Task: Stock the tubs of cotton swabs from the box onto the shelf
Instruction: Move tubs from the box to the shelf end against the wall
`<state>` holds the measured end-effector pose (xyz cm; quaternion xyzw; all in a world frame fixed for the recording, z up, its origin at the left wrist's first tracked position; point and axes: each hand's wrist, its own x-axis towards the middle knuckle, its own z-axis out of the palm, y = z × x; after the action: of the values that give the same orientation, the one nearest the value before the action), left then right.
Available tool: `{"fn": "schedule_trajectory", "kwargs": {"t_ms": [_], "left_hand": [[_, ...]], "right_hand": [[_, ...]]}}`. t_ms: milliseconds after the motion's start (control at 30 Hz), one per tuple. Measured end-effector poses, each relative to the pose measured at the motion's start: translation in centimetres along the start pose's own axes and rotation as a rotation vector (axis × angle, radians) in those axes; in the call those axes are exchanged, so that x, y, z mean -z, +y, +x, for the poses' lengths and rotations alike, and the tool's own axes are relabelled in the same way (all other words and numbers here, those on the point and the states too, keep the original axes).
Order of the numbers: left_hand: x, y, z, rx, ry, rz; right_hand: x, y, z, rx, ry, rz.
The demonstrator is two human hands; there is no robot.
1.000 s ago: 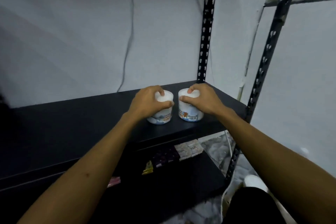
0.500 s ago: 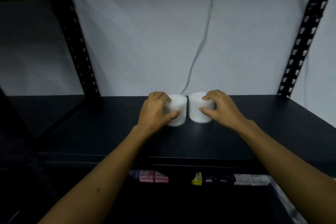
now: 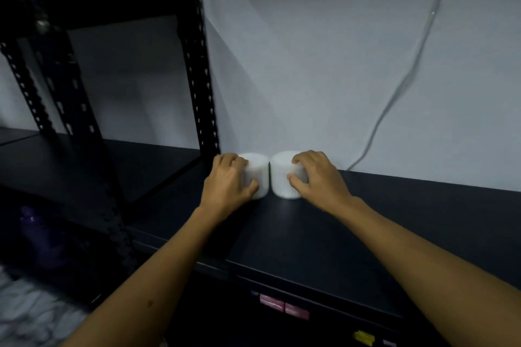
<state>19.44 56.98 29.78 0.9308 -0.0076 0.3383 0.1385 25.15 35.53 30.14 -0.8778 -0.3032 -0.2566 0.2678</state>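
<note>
Two white tubs, the left tub (image 3: pixel 258 177) and the right tub (image 3: pixel 283 177), stand side by side at the back of the black shelf (image 3: pixel 310 234), the left hand (image 3: pixel 228 186) and right hand (image 3: pixel 315 177) each curled round one in a side grip that suits what look, in this dim view, like light, rigid, smooth-walled plastic cylinders.

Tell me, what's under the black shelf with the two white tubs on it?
Under the black shelf a lower level shows pink packets and a yellow packet. The shelf board and the arms cover the rest, so anything farther back is hidden.
</note>
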Motion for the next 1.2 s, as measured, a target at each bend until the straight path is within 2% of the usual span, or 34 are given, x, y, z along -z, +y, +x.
{"fn": "schedule_trajectory", "kwargs": {"t_ms": [300,500,667,833,1000,1100,1200], "left_hand": [[-2.1,-8.1,4.4,0.062,0.122,0.082],[-4.9,-11.9,7.5,0.05,0.154,-0.011],[-5.9,-13.2,8.8,0.071,0.141,-0.069],[-5.8,-13.0,8.5,0.049,0.127,-0.145],[-5.3,-12.6,8.2,0.137,0.196,-0.117],[-4.8,-12.1,7.2,0.116,0.244,-0.061],[-4.2,-10.8,5.5,0.043,0.186,0.0]], "right_hand": [[-10.3,-1.6,7.3,0.107,0.084,0.055],[-13.7,-1.3,10.9,0.158,0.071,-0.029],[-14.0,-1.3,11.2,0.149,0.079,-0.077],[-12.8,-1.2,9.7,0.025,0.113,-0.043],[-10.1,-0.9,6.1,-0.08,-0.008,-0.081],[-8.2,-1.2,3.8,-0.127,-0.026,-0.086],[-6.2,-1.5,1.4,-0.178,-0.071,-0.091]]}}
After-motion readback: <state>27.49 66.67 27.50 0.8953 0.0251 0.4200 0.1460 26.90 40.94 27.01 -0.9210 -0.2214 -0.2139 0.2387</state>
